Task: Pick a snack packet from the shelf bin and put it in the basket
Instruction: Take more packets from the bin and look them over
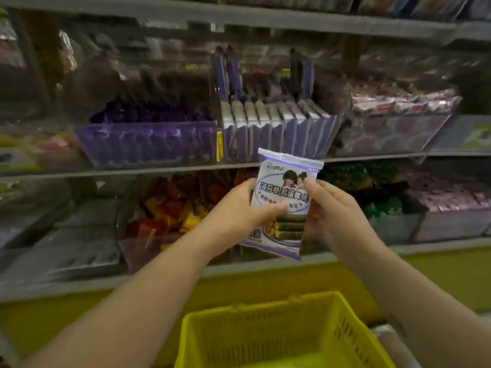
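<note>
Fingers (275, 208) of left hand (239, 205) and right hand (336, 211) pinch snack packet (285, 193) by both sides, upright between them. Light, crinkly, slippery film; contents judged brittle, so grip edges, not middle. Shelf bin (279, 134) above fingers; basket (265, 307) below.

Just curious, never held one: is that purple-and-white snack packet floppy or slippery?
Probably light and bendy: the snack packet is thin glossy film, gripped by the left hand and right hand at its sides. Likely slippery, given that sheen.
</note>
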`<act>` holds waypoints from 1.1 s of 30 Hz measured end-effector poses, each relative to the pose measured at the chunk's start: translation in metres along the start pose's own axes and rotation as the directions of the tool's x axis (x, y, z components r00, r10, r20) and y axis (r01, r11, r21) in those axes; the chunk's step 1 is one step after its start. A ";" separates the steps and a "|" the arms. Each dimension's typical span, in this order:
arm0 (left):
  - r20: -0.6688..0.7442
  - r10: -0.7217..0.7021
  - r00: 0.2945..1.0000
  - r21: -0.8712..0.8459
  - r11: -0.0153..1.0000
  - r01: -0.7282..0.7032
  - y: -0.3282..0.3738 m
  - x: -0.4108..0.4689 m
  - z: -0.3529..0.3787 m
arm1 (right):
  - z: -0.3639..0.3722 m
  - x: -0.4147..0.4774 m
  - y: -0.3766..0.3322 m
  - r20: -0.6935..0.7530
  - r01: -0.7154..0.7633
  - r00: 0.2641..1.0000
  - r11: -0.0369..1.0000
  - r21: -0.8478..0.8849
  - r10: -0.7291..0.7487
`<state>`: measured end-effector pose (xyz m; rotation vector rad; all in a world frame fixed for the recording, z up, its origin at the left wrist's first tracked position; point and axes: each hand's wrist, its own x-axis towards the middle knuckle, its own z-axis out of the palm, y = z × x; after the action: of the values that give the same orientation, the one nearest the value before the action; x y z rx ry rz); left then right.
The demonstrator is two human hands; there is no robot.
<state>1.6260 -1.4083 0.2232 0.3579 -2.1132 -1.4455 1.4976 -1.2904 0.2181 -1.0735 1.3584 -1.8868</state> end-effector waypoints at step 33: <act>-0.097 -0.340 0.935 -0.606 0.766 0.215 -0.090 -0.017 0.014 | -0.008 -0.012 0.097 0.094 -0.298 0.947 0.948 -0.110 0.309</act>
<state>1.6245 -1.4241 0.1315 0.5608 -1.3848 -2.0518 1.4969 -1.3078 0.1217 -0.9354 1.4682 -1.5318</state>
